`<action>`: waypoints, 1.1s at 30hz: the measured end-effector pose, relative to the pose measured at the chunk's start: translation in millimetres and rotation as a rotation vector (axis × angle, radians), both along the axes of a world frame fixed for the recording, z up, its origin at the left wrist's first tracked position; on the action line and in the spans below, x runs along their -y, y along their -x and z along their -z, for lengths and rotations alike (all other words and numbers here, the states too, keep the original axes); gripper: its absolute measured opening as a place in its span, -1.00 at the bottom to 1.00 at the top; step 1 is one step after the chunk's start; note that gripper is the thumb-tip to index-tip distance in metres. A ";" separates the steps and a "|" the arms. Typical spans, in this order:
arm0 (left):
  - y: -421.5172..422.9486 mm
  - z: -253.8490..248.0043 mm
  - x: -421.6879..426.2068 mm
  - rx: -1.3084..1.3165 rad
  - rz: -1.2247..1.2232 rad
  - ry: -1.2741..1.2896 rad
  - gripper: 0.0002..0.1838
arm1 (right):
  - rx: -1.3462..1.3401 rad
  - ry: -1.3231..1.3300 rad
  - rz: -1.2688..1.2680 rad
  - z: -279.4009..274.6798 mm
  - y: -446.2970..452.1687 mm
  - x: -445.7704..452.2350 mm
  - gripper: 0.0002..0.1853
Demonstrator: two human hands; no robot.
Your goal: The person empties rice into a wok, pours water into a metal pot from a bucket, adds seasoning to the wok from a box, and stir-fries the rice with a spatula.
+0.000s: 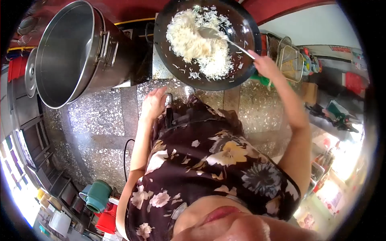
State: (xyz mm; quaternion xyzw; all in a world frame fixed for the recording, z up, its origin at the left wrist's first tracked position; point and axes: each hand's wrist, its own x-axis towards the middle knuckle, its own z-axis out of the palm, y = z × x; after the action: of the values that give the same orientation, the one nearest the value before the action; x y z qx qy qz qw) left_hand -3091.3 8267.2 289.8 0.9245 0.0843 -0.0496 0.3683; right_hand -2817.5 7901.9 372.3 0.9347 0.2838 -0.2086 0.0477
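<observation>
A wide dark wok [169, 60] stands at the top middle, with a heap of white rice [189, 40] in it and loose grains scattered up its sides. My right hand [265, 65] is closed round the handle of a metal ladle [241, 49]. The ladle's bowl rests in the rice, partly covered by it. Below the wok's left edge, my left hand [153, 103] hangs in front of my body, its fingers loosely apart and holding nothing.
Left of the wok is a tall steel pot [96, 48] with side handles. Wire strainers and baskets [290, 63] stand at the right. A green bucket [99, 195] and a red container [107, 219] are at the lower left, on the speckled floor [96, 112].
</observation>
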 end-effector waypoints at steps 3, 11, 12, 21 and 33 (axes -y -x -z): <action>-4.9 3.7 -7.0 0.049 -0.020 0.013 -0.69 | -0.312 -0.154 0.193 -50.7 -10.4 29.2 -0.51; 2.3 8.6 -4.6 0.007 -0.068 -0.011 -0.68 | -1.016 -0.147 0.500 32.8 18.8 -28.0 -0.90; 4.7 7.3 -4.0 0.005 -0.074 -0.017 -0.68 | -1.101 -0.394 0.695 55.7 30.9 -52.6 -0.89; -4.1 -4.1 -10.6 0.034 -0.078 -0.026 -0.67 | -1.783 -1.646 1.131 77.3 47.4 -62.4 -0.70; -1.1 9.2 -4.1 -0.040 -0.073 -0.012 -0.68 | -0.419 -0.268 0.753 108.7 36.0 -49.2 -0.78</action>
State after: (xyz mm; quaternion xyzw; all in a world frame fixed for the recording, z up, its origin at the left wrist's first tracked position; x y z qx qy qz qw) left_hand -3090.2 8271.2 280.6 0.9219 0.1256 -0.0543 0.3624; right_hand -2853.5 7951.1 263.6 0.9084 -0.0480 -0.3574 -0.2114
